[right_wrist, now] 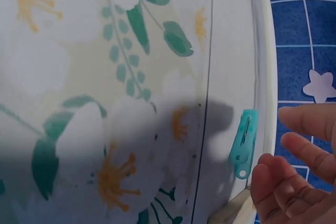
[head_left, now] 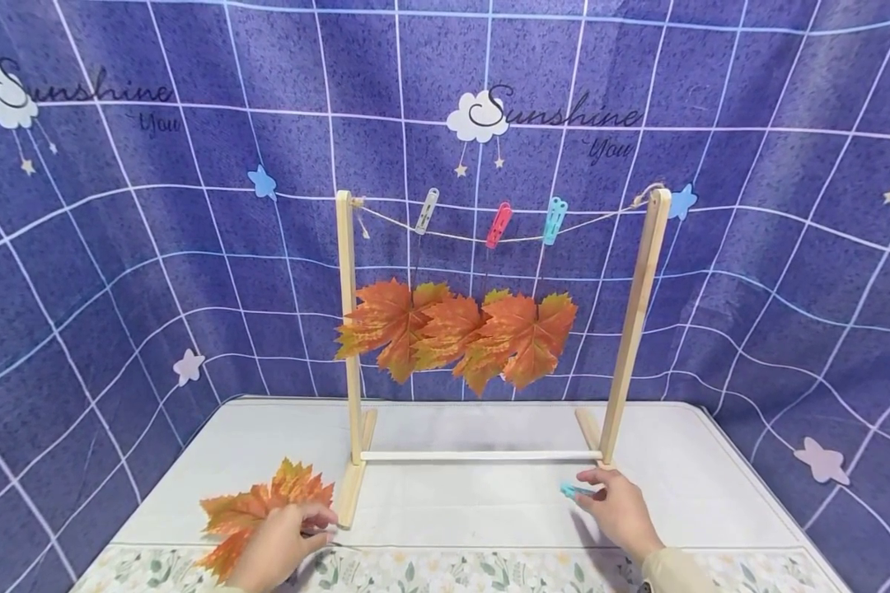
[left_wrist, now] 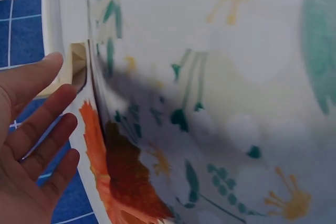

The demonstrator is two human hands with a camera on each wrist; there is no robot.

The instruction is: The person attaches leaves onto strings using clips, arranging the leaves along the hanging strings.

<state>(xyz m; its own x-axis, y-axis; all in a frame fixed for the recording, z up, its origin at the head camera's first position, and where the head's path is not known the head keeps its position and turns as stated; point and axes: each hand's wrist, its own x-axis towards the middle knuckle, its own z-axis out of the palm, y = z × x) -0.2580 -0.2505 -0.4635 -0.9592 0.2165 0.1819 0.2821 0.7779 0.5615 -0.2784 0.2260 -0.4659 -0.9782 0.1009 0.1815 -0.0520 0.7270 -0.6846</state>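
My left hand (head_left: 280,539) is over an orange artificial maple leaf (head_left: 237,520) on the table, near its thin dark stem (head_left: 344,546). In the left wrist view its fingers (left_wrist: 50,135) are spread, with nothing between them and the thumb. At the right, a teal clothespin (right_wrist: 244,142) lies on the white surface. My right hand (head_left: 621,509) reaches toward it, thumb and fingers parted around its near end. Three more maple leaves hang by their stems from a string, under a grey clothespin (head_left: 427,212), a red clothespin (head_left: 498,225) and a teal clothespin (head_left: 555,221).
A wooden frame (head_left: 630,329) with two posts holds the sagging string (head_left: 597,224). A white crossbar (head_left: 482,455) joins the posts low down. Floral cloth (head_left: 445,571) covers the table's near edge. A blue gridded curtain (head_left: 267,247) stands behind and at both sides.
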